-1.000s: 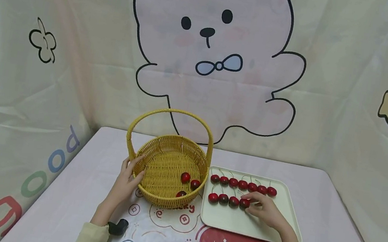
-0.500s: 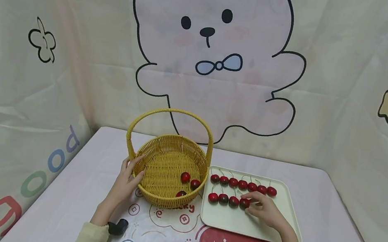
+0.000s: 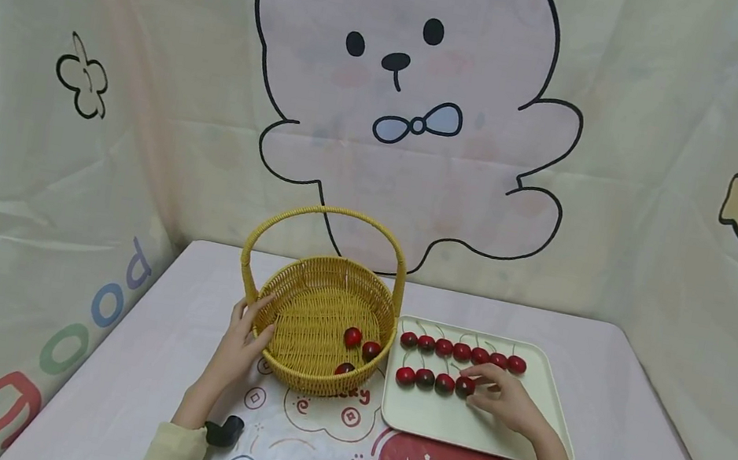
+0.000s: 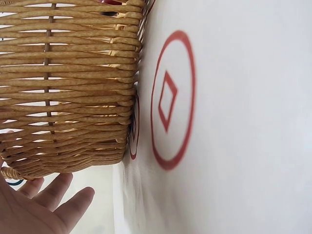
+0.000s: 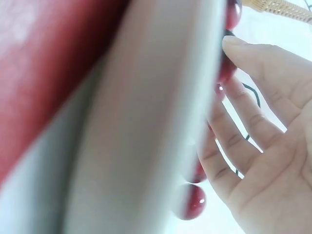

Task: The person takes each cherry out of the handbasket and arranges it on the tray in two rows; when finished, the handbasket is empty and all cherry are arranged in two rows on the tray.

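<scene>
A yellow wicker basket (image 3: 311, 380) with a tall arched handle stands on the table, with three red cherries inside, among them one cherry (image 3: 353, 337). My left hand (image 3: 240, 347) holds its left rim; in the left wrist view, fingers (image 4: 61, 192) extend past the woven side. To the right, a cream tray (image 3: 433, 422) bears two rows of dark red cherries with stems. My right hand (image 3: 506, 400) pinches the rightmost cherry (image 3: 464, 387) of the near row between thumb and fingers. In the right wrist view, the tray's blurred edge hides part of that cherry (image 5: 226, 70).
The far row of cherries (image 3: 461, 352) lies along the tray's back side, with several more in the near row (image 3: 425, 379). A printed mat (image 3: 307, 451) covers the table's front. Cloth with cartoon drawings hangs behind and on both sides.
</scene>
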The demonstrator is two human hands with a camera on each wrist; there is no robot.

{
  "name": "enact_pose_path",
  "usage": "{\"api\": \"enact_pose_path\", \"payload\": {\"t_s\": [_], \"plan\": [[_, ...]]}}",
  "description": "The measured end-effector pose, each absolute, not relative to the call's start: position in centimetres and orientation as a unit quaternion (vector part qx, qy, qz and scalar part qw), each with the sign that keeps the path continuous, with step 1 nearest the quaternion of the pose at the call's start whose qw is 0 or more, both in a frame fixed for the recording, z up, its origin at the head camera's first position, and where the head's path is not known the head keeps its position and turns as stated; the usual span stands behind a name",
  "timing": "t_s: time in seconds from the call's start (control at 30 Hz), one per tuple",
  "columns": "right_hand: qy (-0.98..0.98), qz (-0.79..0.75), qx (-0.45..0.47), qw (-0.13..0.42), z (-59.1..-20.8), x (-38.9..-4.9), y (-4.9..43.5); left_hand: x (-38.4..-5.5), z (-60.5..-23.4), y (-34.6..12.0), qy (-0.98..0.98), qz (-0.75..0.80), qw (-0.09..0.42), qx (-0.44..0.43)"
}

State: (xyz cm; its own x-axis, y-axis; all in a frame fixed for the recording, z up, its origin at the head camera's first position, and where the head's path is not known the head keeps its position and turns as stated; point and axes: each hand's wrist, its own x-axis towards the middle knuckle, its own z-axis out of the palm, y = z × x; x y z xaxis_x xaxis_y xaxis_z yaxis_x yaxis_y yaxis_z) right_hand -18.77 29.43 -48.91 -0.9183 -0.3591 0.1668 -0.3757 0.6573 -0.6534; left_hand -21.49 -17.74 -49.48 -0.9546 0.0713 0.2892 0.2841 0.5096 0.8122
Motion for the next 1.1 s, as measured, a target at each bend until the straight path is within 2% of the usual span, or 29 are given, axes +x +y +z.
{"api": "enact_pose_path", "payload": {"t_s": [0.4,0.63,1.1], "plan": [[-0.909,0.359,0.197,0.077,-46.1,-18.2,28.2,-21.4,-49.5,-17.7,-0.863,-0.482,0.111,-0.103],[-0.901,0.367,0.202,0.114,-44.2,-17.5,25.9,-21.3,-49.4,-17.7,-0.862,-0.483,0.11,-0.104],[-0.868,0.413,0.249,0.116,-45.3,-19.3,23.0,-21.4,-49.5,-17.7,-0.863,-0.483,0.112,-0.101]]}}
